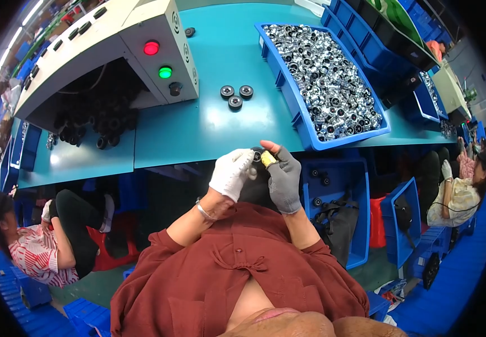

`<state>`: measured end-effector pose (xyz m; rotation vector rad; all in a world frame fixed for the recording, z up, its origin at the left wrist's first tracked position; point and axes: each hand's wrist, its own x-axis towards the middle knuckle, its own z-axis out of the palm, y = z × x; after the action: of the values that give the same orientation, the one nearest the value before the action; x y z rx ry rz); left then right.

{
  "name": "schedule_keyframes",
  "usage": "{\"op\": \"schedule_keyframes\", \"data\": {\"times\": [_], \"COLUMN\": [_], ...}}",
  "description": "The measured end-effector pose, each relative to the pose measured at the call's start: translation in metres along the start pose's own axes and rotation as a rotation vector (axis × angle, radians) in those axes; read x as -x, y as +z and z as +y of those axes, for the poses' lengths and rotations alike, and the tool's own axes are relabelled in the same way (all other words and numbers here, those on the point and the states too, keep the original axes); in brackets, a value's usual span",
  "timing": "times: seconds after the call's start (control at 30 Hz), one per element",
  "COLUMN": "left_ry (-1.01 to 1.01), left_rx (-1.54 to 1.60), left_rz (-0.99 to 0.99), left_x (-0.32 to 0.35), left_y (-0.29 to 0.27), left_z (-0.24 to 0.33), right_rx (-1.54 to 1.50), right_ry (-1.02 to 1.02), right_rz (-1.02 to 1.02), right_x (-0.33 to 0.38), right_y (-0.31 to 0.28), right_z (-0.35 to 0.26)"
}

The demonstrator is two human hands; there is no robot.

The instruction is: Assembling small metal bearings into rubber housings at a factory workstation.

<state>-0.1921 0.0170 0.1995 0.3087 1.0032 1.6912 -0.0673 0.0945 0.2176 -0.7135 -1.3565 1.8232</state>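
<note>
Between my two hands, just off the near edge of the table, is a small black wheel (257, 154). My left hand (233, 174), in a white glove, pinches it from the left side. On the other side my right hand (282, 175), in a grey glove with bare or wrapped fingertips, closes on the same wheel; a yellow wrap covers one digit. Three similar black wheels (235, 103) lie close together on the green table (209, 129) beyond my hands. Part of the held wheel is hidden by my fingers.
A blue crate (288, 92) full of shiny metal-and-black parts stands at the right. To the left is a beige machine (142, 33) with red and green lights and black wheels beneath it. A blue bin (361, 213) sits below the table edge. Other people sit at both sides.
</note>
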Motion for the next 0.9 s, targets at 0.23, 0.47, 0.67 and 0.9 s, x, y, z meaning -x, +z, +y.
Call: {"op": "schedule_keyframes", "data": {"times": [0.23, 0.47, 0.67, 0.9], "left_ry": [-0.108, -0.156, -0.143, 0.398], "left_rx": [0.256, 0.34, 0.414, -0.411], "left_rz": [-0.045, -0.032, -0.126, 0.202], "left_x": [-0.005, -0.001, -0.001, 0.014], "left_y": [-0.005, -0.003, -0.017, -0.053], "left_z": [-0.001, 0.002, 0.006, 0.068], "right_rx": [-0.113, 0.062, 0.12, 1.365], "right_ry": [0.039, 0.059, 0.0, -0.429], "right_rz": [-0.133, -0.279, -0.316, -0.006], "right_x": [-0.004, -0.007, -0.021, -0.115], "right_y": [-0.011, -0.007, 0.012, 0.01], "right_z": [-0.003, -0.015, -0.024, -0.016]}}
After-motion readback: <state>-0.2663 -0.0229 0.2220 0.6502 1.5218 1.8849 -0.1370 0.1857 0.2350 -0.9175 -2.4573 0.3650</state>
